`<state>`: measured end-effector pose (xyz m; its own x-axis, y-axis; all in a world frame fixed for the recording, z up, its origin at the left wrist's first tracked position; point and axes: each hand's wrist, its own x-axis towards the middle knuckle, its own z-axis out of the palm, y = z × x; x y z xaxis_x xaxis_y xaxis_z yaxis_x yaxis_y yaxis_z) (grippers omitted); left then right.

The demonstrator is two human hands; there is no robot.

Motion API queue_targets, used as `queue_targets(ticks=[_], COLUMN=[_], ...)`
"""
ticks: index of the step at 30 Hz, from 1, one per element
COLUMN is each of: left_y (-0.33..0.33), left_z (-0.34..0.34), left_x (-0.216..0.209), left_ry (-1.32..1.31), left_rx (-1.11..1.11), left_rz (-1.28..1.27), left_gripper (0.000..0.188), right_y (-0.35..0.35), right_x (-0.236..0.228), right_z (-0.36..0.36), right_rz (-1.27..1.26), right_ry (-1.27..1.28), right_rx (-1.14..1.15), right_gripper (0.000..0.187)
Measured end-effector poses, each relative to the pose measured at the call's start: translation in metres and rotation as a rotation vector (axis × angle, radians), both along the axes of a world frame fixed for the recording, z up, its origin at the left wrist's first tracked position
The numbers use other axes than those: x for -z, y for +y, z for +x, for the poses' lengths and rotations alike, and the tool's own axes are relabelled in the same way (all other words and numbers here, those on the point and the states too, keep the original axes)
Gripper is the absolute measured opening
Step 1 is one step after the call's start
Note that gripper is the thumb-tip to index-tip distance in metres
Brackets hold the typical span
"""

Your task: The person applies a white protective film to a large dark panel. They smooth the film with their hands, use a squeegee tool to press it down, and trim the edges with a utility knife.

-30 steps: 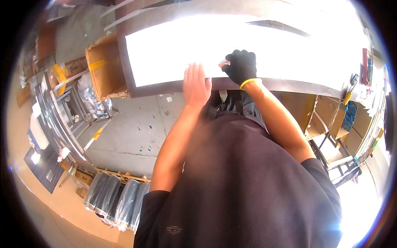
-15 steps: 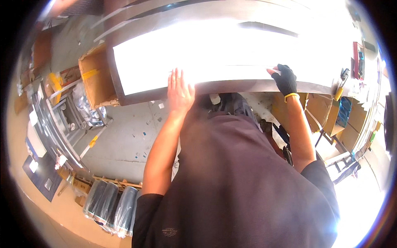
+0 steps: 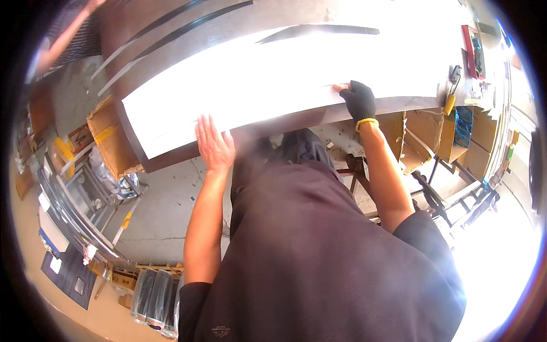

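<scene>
A long white sheet (image 3: 188,108), glaring in strong light, lies on a dark-topped table (image 3: 285,123). My bare left hand (image 3: 214,142) rests palm down at the sheet's near edge, left of the middle, its fingers stretched out. Farther right, my right hand (image 3: 359,101) wears a black glove with bare fingertips and a yellow cuff. Its fingers are drawn together over the sheet near the same edge. Whatever they pinch, if anything, is lost in the glare.
Dark strips (image 3: 194,28) lie along the table's far side. A yellow-handled tool (image 3: 450,104) sits at the right end, near a red box (image 3: 472,52). Cardboard boxes (image 3: 111,139) stand beside the table. At the far left another person's arm (image 3: 65,37) shows.
The view has turned and shifted, so the sheet sits at a steeper slant. Both hands appear farther left in the picture, the right one also a little left along the sheet.
</scene>
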<state>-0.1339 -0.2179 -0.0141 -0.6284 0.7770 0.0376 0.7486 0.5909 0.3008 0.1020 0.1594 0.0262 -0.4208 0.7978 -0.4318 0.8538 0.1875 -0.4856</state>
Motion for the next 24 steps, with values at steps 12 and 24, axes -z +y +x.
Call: queue_targets(ticks=[12,24], left_y=[-0.003,-0.002], left_z=[-0.001,-0.002], left_x=[0.003,0.001], left_ry=[-0.012,-0.016], left_rx=[0.012,0.002], left_rz=[-0.022,-0.033], left_gripper=[0.075,0.074], right_y=[-0.004,-0.006], right_x=[0.001,-0.003], right_z=[-0.005,-0.009], right_rz=[0.095,-0.007], right_ry=[-0.080,-0.110], right_rx=[-0.023,0.087], right_gripper=[0.048,0.041])
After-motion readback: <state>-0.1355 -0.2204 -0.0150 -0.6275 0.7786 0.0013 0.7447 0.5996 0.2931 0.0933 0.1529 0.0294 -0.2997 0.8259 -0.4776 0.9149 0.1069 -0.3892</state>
